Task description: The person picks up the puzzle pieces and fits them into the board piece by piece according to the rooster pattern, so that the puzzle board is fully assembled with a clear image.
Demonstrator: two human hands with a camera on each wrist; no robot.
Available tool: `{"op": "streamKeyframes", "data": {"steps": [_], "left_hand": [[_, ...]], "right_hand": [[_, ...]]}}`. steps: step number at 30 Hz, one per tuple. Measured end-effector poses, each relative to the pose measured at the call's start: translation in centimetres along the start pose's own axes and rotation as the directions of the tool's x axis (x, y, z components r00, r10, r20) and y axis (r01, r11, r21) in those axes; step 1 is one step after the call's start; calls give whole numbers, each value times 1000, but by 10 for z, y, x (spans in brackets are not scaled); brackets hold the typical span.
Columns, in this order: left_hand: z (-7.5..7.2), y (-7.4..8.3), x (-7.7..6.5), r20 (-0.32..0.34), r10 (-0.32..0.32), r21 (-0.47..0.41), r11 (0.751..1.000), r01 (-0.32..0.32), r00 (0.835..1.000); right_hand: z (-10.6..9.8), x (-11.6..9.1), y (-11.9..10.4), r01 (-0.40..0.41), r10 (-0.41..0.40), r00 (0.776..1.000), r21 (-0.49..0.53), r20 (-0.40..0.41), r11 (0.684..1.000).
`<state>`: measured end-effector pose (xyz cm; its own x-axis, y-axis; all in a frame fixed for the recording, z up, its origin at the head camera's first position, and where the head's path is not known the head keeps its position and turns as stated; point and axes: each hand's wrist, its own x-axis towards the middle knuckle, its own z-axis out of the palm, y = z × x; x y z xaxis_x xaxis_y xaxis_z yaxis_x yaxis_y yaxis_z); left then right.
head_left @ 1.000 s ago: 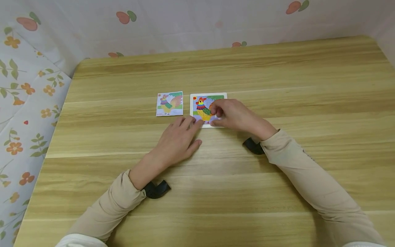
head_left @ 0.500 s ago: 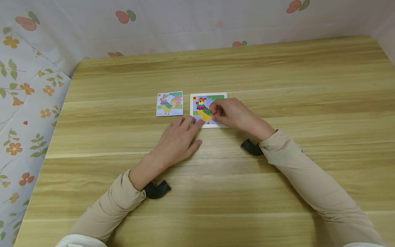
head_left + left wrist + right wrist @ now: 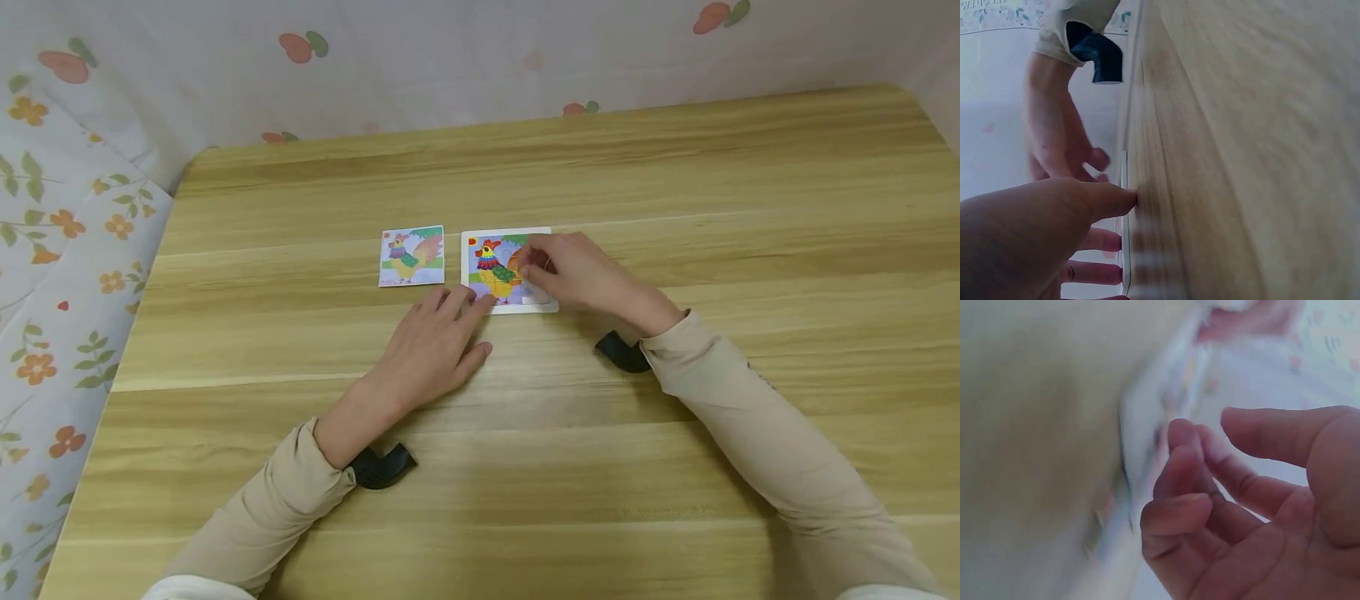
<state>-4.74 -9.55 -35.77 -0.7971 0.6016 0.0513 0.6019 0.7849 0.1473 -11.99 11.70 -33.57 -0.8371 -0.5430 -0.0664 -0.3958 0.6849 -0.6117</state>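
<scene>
A white-framed jigsaw puzzle (image 3: 510, 311) with a bright rooster picture lies on the table; a pale patch shows at its lower right. My left hand (image 3: 425, 348) lies palm down, fingers spread, with fingertips at the puzzle's lower left edge. In the left wrist view its fingers (image 3: 1100, 273) reach the board's edge. My right hand (image 3: 581, 271) hovers over the puzzle's right side, covering part of the rooster's tail. In the right wrist view the right hand's fingers (image 3: 1179, 515) are loosely bent near the blurred board, the thumb stands apart, and nothing shows between them.
A paler rooster picture card (image 3: 412, 257) lies left of the puzzle on the wooden table (image 3: 480, 483). Dark curved pieces (image 3: 386, 467) sit at both wrists. A patterned curtain (image 3: 450, 58) hangs behind the table. Blurred coloured bits (image 3: 1102, 519) show beyond the board in the right wrist view.
My right hand has lifted slightly and shifted right, its thumb moving up from the puzzle's lower part and uncovering the pale patch. The left hand stays in place.
</scene>
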Motion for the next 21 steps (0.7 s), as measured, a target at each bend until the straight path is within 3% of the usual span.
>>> {"op": "streamKeyframes", "data": {"steps": [5, 10, 16, 21], "left_hand": [[0, -1, -1, 11, -7, 0, 1000, 7, 1000], [2, 0, -1, 0, 1, 8, 1000, -1, 1000], [2, 0, -2, -1, 0, 14, 1000, 0, 1000], [2, 0, -2, -3, 1, 14, 1000, -1, 1000]], "right_hand": [[-30, -7, 7, -27, 26, 998, -13, -58, 1000], [-49, -15, 18, -19, 19, 1000, -90, 1, 996], [-43, -15, 29, -27, 47, 991, -152, 128, 988], [-34, -13, 31, -32, 61, 985, -175, 161, 984]]}}
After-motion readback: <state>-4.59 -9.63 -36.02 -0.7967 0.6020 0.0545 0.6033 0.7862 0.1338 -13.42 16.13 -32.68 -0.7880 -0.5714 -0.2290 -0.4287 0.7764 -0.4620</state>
